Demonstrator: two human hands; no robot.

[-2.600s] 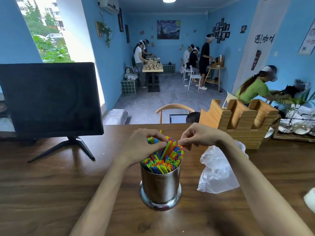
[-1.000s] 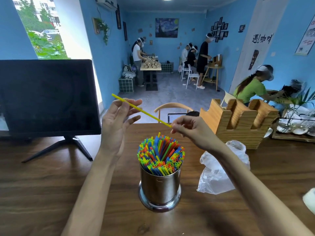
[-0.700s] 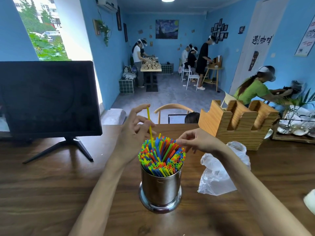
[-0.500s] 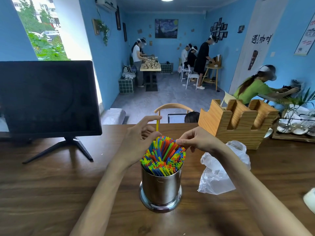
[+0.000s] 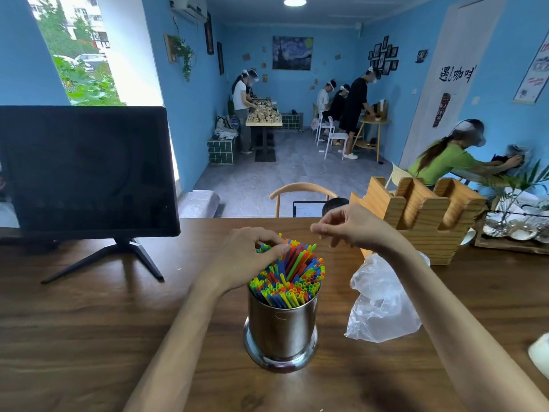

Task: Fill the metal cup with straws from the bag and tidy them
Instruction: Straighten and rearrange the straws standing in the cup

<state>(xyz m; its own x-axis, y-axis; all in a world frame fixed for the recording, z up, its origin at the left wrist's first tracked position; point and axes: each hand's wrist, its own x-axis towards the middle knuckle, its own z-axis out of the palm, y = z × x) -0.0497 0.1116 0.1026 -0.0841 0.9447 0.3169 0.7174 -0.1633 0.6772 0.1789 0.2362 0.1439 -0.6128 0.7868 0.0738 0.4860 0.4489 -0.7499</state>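
A shiny metal cup point(image 5: 280, 328) stands on the wooden table point(image 5: 89, 337) in front of me, packed with colourful straws point(image 5: 294, 275) that fan out above its rim. My left hand point(image 5: 243, 260) lies over the back-left tops of the straws, with fingers and thumb curled and pinching a few; a yellow tip pokes up just behind the fingertips. Up and to the right of the cup hovers my right hand point(image 5: 353, 227), fingers loosely curled and holding nothing. The crumpled clear plastic bag point(image 5: 383, 304) lies on the table right of the cup, under my right forearm.
A black monitor point(image 5: 86, 171) on a stand fills the left rear of the table. A wooden slotted holder point(image 5: 421, 215) sits behind the bag, with a tray of dishes point(image 5: 511, 233) further right. A white object point(image 5: 540, 358) shows at the right edge. Several people work in the room beyond.
The yellow straw, held up in both hands a second ago, has gone down into the cup under my left hand. My right hand let go and lifted away to the right.
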